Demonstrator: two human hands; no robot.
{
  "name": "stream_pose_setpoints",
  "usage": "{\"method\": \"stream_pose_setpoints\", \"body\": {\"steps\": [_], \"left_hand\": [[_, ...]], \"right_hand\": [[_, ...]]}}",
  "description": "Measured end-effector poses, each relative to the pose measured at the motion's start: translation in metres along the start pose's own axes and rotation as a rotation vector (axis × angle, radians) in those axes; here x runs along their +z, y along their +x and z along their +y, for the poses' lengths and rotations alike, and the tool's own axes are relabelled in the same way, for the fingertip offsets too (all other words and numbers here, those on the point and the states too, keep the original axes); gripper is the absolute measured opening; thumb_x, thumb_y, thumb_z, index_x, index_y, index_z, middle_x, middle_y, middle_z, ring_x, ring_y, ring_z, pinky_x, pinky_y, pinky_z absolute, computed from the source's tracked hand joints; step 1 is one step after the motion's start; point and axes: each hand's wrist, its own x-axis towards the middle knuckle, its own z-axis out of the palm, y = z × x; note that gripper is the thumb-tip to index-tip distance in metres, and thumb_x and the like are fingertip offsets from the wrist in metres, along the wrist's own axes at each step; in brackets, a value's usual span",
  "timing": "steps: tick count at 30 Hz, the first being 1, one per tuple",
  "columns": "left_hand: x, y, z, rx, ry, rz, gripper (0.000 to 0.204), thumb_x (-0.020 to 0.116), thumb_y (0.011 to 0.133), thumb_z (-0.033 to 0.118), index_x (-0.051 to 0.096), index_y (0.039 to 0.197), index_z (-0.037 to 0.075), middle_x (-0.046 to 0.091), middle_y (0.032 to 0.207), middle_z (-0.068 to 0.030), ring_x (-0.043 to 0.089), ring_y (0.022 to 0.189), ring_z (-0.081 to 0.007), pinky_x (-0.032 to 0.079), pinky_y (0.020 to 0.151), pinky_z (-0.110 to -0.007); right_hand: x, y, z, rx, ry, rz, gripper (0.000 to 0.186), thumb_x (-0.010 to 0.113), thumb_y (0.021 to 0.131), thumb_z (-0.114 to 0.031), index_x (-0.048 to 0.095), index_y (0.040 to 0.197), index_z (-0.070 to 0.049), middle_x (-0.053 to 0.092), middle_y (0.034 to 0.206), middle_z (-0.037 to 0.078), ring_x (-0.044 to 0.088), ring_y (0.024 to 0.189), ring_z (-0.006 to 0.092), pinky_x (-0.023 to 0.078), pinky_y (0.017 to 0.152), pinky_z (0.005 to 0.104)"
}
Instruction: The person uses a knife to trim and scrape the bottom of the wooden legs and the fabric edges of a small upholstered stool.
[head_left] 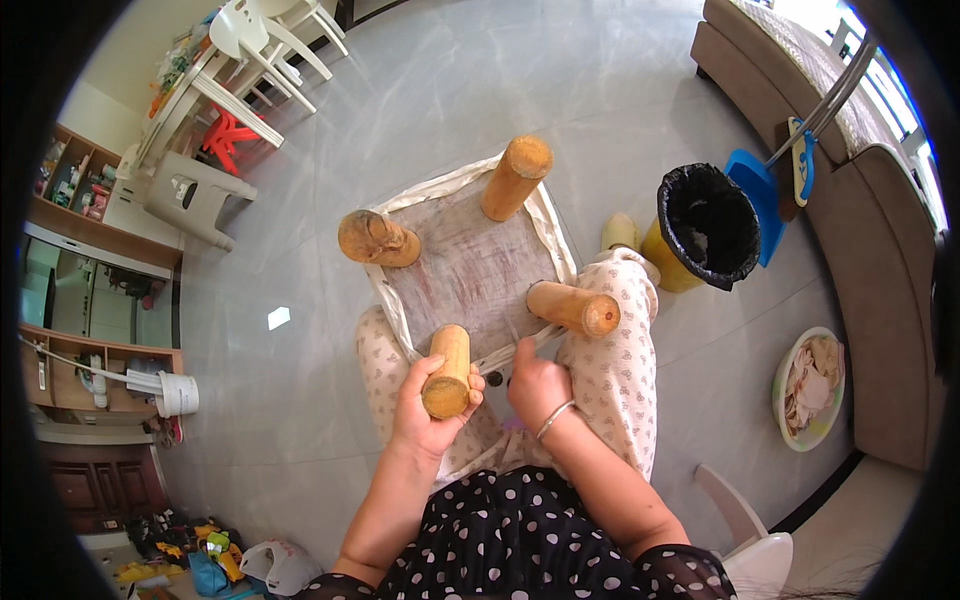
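Observation:
An upturned stool with a worn, scuffed underside [455, 255] and pale cloth folded over its edges rests at my knees. My left hand [425, 400] is wrapped round the near-left wooden leg [450, 365]. My right hand [540, 385] is closed at the near edge of the cloth, index finger against it; a thin pale sliver shows by the fingertip, and what the fingers hold is hidden. The near-right leg [575, 307] leans over my right knee. Farther off stand the far-left leg [378, 240] and the far-right leg [517, 178].
To the right is a yellow bin [672, 262] with a black liner, beside a blue dustpan [757, 210] and a brown sofa [850, 190]. A basin [783, 425] holds cloth. A grey stool [195, 198] and white chairs [240, 30] stand left. Bags [280, 566] lie at lower left.

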Motion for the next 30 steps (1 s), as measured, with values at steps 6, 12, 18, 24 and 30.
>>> {"method": "stream_pose_setpoints", "body": {"steps": [6,12,18,24,30], "left_hand": [[-0.001,0.003,-0.003,-0.004,-0.008,-0.004,0.053,0.059,0.082,0.027,0.041,0.119,-0.006,0.051,0.097,-0.0189,0.055,0.079,-0.0244,0.052,0.064,-0.030],[-0.002,0.001,-0.005,-0.028,-0.056,-0.007,0.043,0.057,0.083,0.025,0.046,0.111,-0.005,0.055,0.092,-0.0160,0.056,0.080,-0.0257,0.051,0.066,-0.033],[-0.005,0.001,0.001,-0.020,-0.041,-0.048,0.045,0.059,0.082,0.024,0.044,0.112,-0.006,0.054,0.093,-0.0162,0.056,0.083,-0.0260,0.052,0.069,-0.034],[0.012,0.002,-0.006,0.017,-0.173,0.085,0.049,0.063,0.079,0.016,0.040,0.115,-0.008,0.051,0.100,-0.0182,0.055,0.086,-0.0247,0.053,0.074,-0.035],[0.000,0.000,-0.002,-0.059,-0.250,-0.029,0.050,0.063,0.079,0.015,0.038,0.115,-0.009,0.049,0.101,-0.0181,0.055,0.087,-0.0235,0.053,0.073,-0.033]], "right_hand": [[0.006,-0.007,-0.020,-0.214,-0.043,0.051,0.027,0.057,0.075,-0.009,0.044,0.097,-0.001,0.062,0.062,0.012,0.065,0.054,0.0272,0.052,0.048,0.0368],[-0.003,0.000,-0.009,-0.116,0.013,0.069,0.024,0.056,0.075,-0.006,0.042,0.093,-0.001,0.061,0.063,0.015,0.062,0.054,0.0341,0.049,0.049,0.0442],[-0.005,0.003,-0.011,-0.083,-0.018,-0.053,0.019,0.056,0.078,-0.012,0.043,0.090,-0.005,0.062,0.064,0.011,0.065,0.057,0.0277,0.051,0.049,0.0394],[0.002,-0.004,-0.017,-0.190,0.060,-0.018,0.019,0.052,0.079,-0.009,0.043,0.093,-0.001,0.064,0.066,0.018,0.065,0.060,0.0348,0.052,0.051,0.0431],[0.001,-0.010,0.011,0.166,0.134,0.000,0.042,0.052,0.079,-0.004,0.036,0.116,0.008,0.063,0.067,0.023,0.065,0.064,0.0377,0.053,0.056,0.0429]]}}
